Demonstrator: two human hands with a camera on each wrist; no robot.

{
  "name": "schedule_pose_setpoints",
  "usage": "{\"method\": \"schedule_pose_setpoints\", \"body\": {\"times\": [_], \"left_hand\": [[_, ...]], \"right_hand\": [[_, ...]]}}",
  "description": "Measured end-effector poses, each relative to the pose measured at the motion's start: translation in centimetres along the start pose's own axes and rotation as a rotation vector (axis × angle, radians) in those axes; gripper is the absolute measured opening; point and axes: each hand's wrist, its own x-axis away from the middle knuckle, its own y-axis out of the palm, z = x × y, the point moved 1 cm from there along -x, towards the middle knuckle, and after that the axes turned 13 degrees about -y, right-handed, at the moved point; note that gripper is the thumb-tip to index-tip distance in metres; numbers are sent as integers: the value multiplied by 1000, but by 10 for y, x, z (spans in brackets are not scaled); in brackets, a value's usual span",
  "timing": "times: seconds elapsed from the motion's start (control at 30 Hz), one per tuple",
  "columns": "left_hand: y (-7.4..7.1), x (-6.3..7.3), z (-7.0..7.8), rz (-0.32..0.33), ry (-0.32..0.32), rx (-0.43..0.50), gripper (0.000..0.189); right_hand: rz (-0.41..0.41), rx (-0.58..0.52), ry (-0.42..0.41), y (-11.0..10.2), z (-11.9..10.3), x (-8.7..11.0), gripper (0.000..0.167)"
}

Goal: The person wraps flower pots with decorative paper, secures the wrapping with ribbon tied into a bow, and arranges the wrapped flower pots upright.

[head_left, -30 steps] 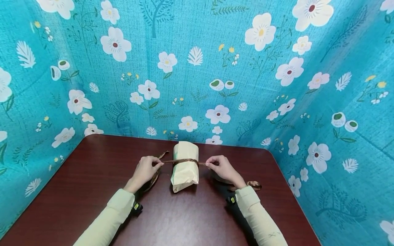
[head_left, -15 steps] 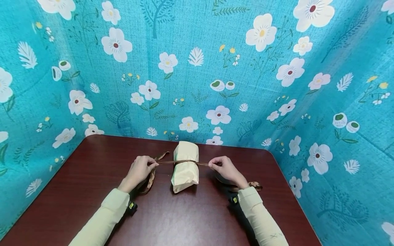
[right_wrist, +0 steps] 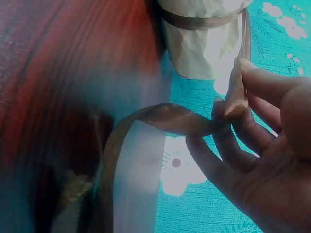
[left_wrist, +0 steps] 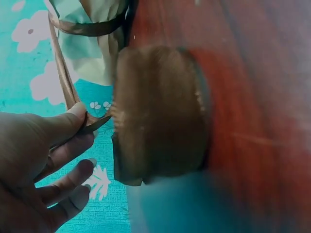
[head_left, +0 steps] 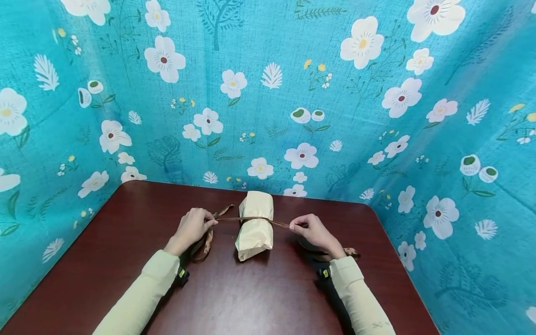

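A package wrapped in cream paper point(head_left: 256, 239) lies on the table, with a brown ribbon point(head_left: 228, 219) running round its middle. To the left of it, my left hand point(head_left: 192, 229) pinches one end-length of the ribbon between thumb and forefinger. My right hand point(head_left: 313, 231) pinches the other length on the right side. Both lengths stretch outward from the top of the package. In the left wrist view, a wide loop of loose ribbon point(left_wrist: 160, 116) hangs beyond the fingers. The right wrist view has the free ribbon point(right_wrist: 170, 119) curving down from the fingers.
The dark red-brown table point(head_left: 251, 298) bears the package near its far edge. A turquoise flowered curtain point(head_left: 268, 116) stands behind and at both sides. Loose ribbon tails lie by the left wrist point(head_left: 205, 249) and the right wrist point(head_left: 351, 251).
Both hands have drawn apart, the left one leftward and the right one rightward, so longer stretches of ribbon show on each side. The view has shifted slightly.
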Motion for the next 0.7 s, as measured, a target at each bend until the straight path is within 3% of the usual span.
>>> {"method": "schedule_pose_setpoints", "body": {"times": [0.2, 0.33, 0.4, 0.5, 0.63, 0.7], "left_hand": [[0, -8, 11, -155, 21, -108, 16], [0, -12, 22, -271, 111, -143, 5], [0, -12, 29, -301, 164, -123, 17], [1, -12, 42, -272, 258, -51, 37], [11, -14, 58, -208, 347, 89, 39], [17, -15, 65, -186, 360, 151, 38]], "right_hand": [[11, -2, -14, 8, 2, -2, 17], [23, -22, -36, 16, -2, -7, 11], [22, -27, -39, 19, -4, -8, 9], [27, -39, -29, 21, -7, -8, 7], [8, -66, -22, 24, -12, -11, 23], [-17, -72, -42, 26, -13, -14, 34]]}}
